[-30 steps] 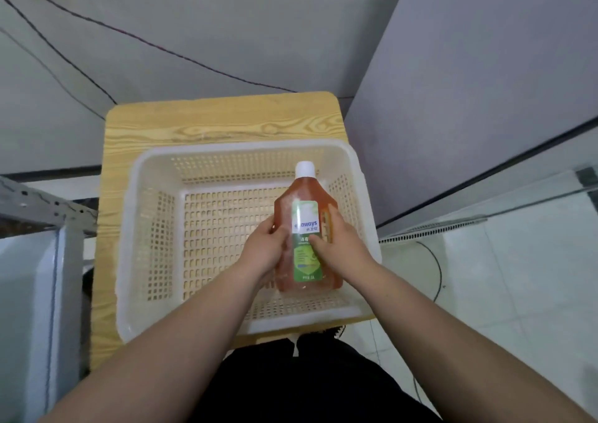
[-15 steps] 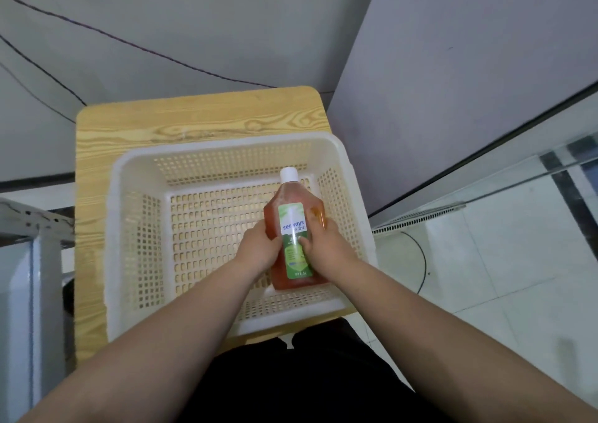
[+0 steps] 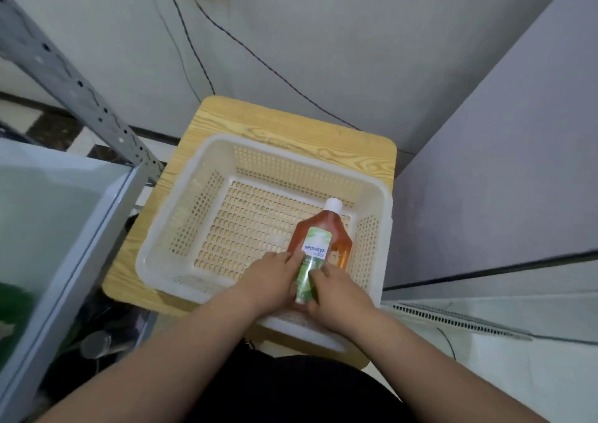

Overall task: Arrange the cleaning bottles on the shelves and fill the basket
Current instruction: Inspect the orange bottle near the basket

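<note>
Inside the white perforated basket [image 3: 191,222], toward its right wall: an amber cleaning bottle [image 3: 323,225], laid back with the white cap [image 3: 333,204] pointing away from the body and the green-and-white label [image 3: 315,248] facing up, "seaways" legible on it. Hard to tell whether fully resting on the basket floor or held just above it. Gripped at its lower half from both sides: left hand [image 3: 271,277] with fingers curled against the left edge of the label, right hand [image 3: 333,290] wrapped round the lower right, fingertips on the label. Bottle base hidden behind the two hands, close to the near wall of the basket. Basket sitting on a small wood-grain tabletop [image 3: 275,121] with rounded corners and covering most of it, strips of wood showing at the far side and the left. To the left, a grey perforated metal upright [image 3: 74,82] of a shelving rack, slanting across the view, with a pale shelf surface [image 3: 48,212] below it. Behind the tabletop, a grey wall with thin dark cables [image 3: 259,60] running down from plugs at the top edge. To the right, a plain grey panel, and lower down pale floor tiles [image 3: 517,374] with a slotted vent strip [image 3: 453,320]. Dark clothing at the bottom of the view, between the two bare forearms.
</note>
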Action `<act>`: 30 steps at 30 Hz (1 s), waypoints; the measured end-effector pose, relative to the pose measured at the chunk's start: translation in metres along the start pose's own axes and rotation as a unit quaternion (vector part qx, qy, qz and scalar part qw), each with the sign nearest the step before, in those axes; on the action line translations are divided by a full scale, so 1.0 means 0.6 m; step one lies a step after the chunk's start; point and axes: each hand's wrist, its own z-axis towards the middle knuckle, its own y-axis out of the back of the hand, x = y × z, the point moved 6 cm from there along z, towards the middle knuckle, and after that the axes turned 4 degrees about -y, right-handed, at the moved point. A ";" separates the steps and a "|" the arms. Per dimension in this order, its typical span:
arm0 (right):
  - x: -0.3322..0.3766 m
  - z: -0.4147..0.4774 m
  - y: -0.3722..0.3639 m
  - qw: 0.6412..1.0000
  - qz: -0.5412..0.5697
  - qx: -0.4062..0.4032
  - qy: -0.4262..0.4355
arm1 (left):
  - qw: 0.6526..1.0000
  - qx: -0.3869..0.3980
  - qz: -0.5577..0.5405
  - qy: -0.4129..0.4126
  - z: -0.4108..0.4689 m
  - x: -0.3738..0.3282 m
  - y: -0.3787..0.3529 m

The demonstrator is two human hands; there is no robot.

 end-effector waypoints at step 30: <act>0.661 -0.344 0.022 0.798 -0.141 -0.157 0.565 | 0.727 -0.479 -0.069 0.487 -0.883 0.038 0.039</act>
